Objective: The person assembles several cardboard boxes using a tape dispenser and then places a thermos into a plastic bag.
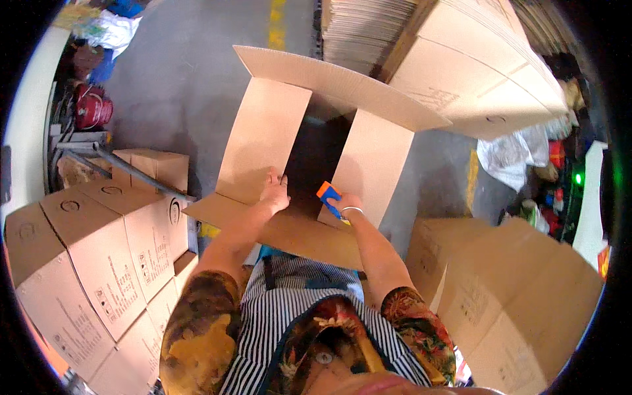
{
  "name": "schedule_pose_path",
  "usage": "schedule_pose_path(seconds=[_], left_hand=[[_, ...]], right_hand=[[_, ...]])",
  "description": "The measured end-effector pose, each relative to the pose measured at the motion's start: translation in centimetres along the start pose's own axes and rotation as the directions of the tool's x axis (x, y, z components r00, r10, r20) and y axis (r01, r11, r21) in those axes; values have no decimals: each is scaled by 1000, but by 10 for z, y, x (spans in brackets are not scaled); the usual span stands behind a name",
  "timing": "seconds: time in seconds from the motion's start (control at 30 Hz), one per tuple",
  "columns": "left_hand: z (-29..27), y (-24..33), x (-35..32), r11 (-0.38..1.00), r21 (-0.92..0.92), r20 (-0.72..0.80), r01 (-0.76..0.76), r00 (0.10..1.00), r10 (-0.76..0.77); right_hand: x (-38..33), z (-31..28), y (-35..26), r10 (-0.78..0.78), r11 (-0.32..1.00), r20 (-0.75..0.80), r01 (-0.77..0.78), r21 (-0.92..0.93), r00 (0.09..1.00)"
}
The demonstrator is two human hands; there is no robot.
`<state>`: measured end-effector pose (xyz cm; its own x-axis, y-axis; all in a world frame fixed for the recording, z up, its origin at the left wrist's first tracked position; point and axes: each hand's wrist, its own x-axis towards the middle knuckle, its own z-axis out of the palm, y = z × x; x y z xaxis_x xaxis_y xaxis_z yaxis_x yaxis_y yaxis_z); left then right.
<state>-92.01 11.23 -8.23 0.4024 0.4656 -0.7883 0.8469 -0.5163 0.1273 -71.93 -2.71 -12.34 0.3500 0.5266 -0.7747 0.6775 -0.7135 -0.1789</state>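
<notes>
A large cardboard box (263, 125) stands in front of me. Its two side flaps are folded inward, with a dark gap between them. The far flap (342, 82) and the near flap (303, 240) are spread outward. On the left side flap, beside the gap, rests my left hand (275, 193), fingers stretched out and holding nothing. My right hand (349, 203) is closed around a blue and orange hand tool (331, 197) over the right side flap (372, 161). The fingers partly cover the tool, so its exact kind is unclear.
Printed cartons (99, 250) are stacked at left beside a grey metal bar (135, 168). Flat cardboard (474, 66) is piled at the far right. Another brown cardboard box (507, 296) stands near right. White plastic sheeting (513, 158) lies on the right, a red object (92, 107) far left.
</notes>
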Motion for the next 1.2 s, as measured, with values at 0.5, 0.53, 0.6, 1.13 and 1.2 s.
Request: schedule_pose_path(seconds=[0.5, 0.53, 0.6, 1.13, 1.2], left_hand=[[40, 3, 43, 658, -740, -167, 139, 910, -379], [60, -25, 25, 765, -639, -283, 79, 901, -329], [92, -62, -23, 760, -650, -363, -27, 889, -278], [1, -67, 82, 913, -360, -665, 193, 633, -396], [21, -58, 104, 899, -392, -661, 196, 620, -423]], right_hand=[[4, -375, -18, -472, 805, -220, 316, -502, 853], [5, -333, -22, -738, 625, -248, 498, -602, 627], [1, -263, -30, -769, 622, -265, 589, -516, 581], [51, -199, 26, -515, 850, -149, 480, -218, 844], [31, -198, -1, -550, 834, -53, 544, -97, 834]])
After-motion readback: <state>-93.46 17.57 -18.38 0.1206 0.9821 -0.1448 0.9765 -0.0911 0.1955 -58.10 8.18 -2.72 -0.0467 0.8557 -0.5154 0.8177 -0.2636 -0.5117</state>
